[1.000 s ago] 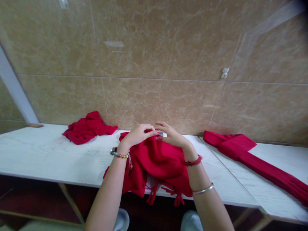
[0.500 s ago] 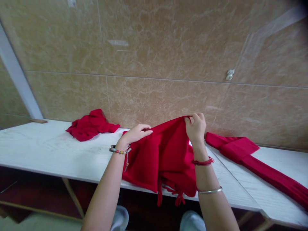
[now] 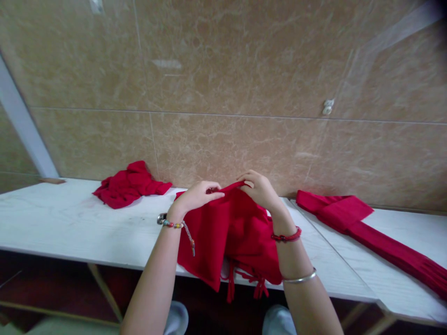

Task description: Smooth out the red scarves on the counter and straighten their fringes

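Note:
A red fringed scarf [image 3: 230, 237] lies bunched on the white table [image 3: 77, 223] in front of me, its tassels hanging over the front edge. My left hand [image 3: 197, 195] pinches the scarf's upper edge, fingers closed on the cloth. Close beside it, my right hand [image 3: 260, 190] grips the same edge a little higher, lifting the fabric off the table. Both wrists wear bracelets.
A crumpled red scarf [image 3: 129, 184] sits at the back left by the marble wall [image 3: 244, 93]. Another red scarf [image 3: 370, 235] stretches across the right table [image 3: 401, 279], which joins the first at a seam. A white post [image 3: 21, 125] stands at far left.
From resting together on the scarf, my right hand lifted the edge high and to the right, then came back down and left beside my left hand. The cloth now stands lower.

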A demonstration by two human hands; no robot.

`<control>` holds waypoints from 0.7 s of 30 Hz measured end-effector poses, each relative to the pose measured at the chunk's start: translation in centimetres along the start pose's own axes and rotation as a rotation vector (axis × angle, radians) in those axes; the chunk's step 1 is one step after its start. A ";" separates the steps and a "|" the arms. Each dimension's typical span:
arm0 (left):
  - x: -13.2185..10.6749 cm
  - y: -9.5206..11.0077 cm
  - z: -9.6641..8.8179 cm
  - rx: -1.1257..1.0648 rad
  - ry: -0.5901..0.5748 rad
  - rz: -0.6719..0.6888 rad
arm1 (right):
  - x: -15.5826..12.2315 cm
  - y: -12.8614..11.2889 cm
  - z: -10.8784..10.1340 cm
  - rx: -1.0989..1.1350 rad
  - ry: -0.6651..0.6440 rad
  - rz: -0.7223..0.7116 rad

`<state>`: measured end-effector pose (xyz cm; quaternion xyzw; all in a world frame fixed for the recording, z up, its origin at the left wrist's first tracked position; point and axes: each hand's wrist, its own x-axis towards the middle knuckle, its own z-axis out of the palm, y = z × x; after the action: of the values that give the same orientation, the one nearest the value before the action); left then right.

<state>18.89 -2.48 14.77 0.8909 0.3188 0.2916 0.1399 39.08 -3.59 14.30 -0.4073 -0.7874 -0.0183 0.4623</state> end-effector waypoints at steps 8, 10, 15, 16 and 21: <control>0.5 -1.2 0.4 -0.156 0.243 -0.016 | -0.2 2.3 -1.0 -0.112 0.345 0.251; 0.7 -1.1 0.5 -0.183 0.272 -0.010 | -0.3 2.8 -0.5 -0.209 0.360 0.324; 0.8 -0.8 0.8 -0.032 0.225 -0.022 | -0.7 2.3 0.6 -0.107 -0.048 0.080; 0.8 -0.7 0.9 -0.006 0.223 -0.021 | -0.7 1.9 0.9 -0.055 -0.124 0.007; 0.8 -0.7 0.7 -0.004 0.128 0.065 | -0.3 0.1 2.1 0.010 -0.118 -0.076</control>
<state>19.48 -1.52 14.23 0.8801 0.2977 0.3529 0.1113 37.73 -2.87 12.85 -0.3750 -0.8283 -0.0077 0.4162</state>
